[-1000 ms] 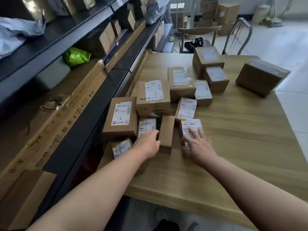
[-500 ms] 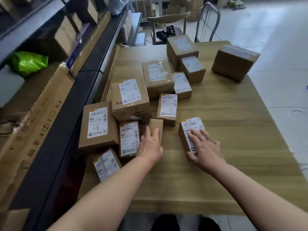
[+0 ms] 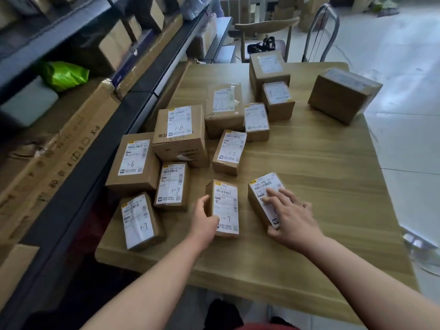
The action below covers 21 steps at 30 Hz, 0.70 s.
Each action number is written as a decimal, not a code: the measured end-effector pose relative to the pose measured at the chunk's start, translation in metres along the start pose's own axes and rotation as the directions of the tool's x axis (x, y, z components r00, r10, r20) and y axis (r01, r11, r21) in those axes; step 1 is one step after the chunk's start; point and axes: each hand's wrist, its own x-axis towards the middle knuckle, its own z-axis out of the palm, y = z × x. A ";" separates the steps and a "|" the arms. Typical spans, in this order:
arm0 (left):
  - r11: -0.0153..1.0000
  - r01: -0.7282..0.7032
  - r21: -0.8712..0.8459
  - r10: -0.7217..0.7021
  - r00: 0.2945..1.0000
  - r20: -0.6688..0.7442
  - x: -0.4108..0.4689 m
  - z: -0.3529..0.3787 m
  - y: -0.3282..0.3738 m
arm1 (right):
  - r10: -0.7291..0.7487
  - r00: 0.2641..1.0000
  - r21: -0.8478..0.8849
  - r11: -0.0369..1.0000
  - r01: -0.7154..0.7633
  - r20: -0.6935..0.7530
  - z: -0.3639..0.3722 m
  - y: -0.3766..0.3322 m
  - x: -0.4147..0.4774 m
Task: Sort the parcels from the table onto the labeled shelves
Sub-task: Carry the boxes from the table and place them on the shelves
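Observation:
Several brown cardboard parcels with white labels lie on the wooden table [image 3: 309, 210]. My left hand [image 3: 204, 220] grips the left side of a small parcel marked 1-7 [image 3: 226, 206], which lies label up near the front. My right hand [image 3: 290, 215] rests flat on another small parcel [image 3: 262, 194] just to its right, thumb at its near end. Other parcels marked 1-7 [image 3: 172, 184] and 1-6 [image 3: 133, 160] lie to the left. The dark shelves [image 3: 100, 144] run along the left side.
A large box [image 3: 342, 94] stands at the table's far right. A green bag [image 3: 63, 75] and long flat cartons [image 3: 54, 158] lie on the shelves. A wooden chair [image 3: 266, 34] and a metal chair [image 3: 321, 32] stand behind the table.
My left hand has turned the small parcel over, so its 1-7 label now faces up. My right hand has stayed on its parcel, which sits a little nearer to me.

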 end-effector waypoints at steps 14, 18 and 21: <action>0.762 0.107 0.639 0.000 0.986 -0.165 -0.014 0.055 -0.003 | -0.094 0.995 0.137 0.986 0.095 -0.016 0.010 0.022 -0.001; 0.705 0.107 0.701 -0.026 0.992 -0.124 -0.019 0.054 -0.004 | -0.016 1.000 0.189 0.982 0.017 -0.011 0.013 0.018 -0.003; 0.691 0.096 0.716 -0.035 0.994 -0.099 -0.026 0.050 -0.013 | 0.015 1.000 0.206 0.978 -0.013 -0.010 0.014 0.018 -0.004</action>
